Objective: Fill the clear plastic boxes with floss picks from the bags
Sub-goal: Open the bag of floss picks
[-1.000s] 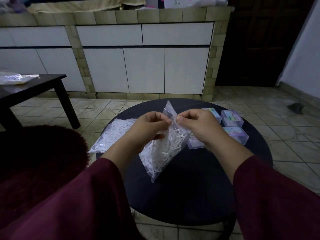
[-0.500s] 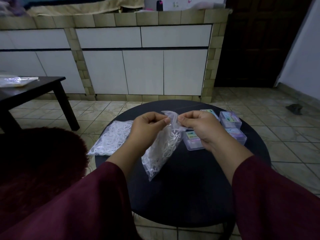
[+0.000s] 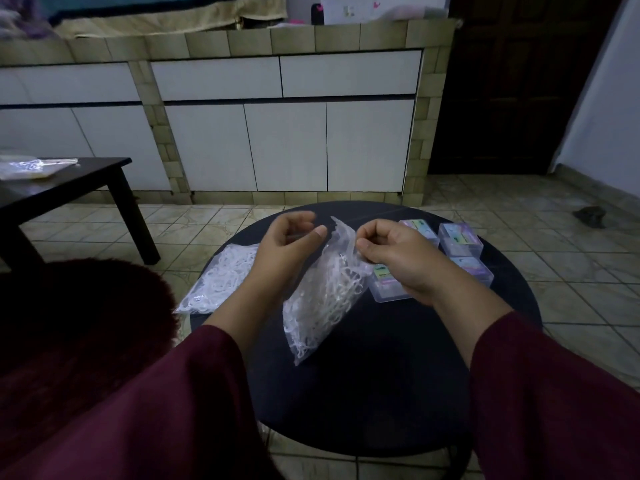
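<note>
A clear zip bag of white floss picks (image 3: 322, 299) stands tilted on the round black table (image 3: 381, 382). My right hand (image 3: 398, 261) pinches the right side of its mouth. My left hand (image 3: 287, 244) is at the left side, fingers curled and thumb against the plastic lip. A second full bag of floss picks (image 3: 221, 278) lies flat at the table's left edge. Several small clear plastic boxes with pastel labels sit lids shut behind my right hand; the nearest box (image 3: 388, 289) touches the bag, and another box (image 3: 460, 239) is farther back.
A dark red furry cushion (image 3: 76, 323) lies left of the table. A low black table (image 3: 79, 181) at far left carries another plastic bag (image 3: 31, 166). White cabinet doors (image 3: 284, 143) line the back. A small dark object (image 3: 588, 216) lies on the tiled floor to the right.
My hands have drawn apart at the bag's top, the left one shifting left. The bag has sunk lower onto the table and its mouth looks crumpled.
</note>
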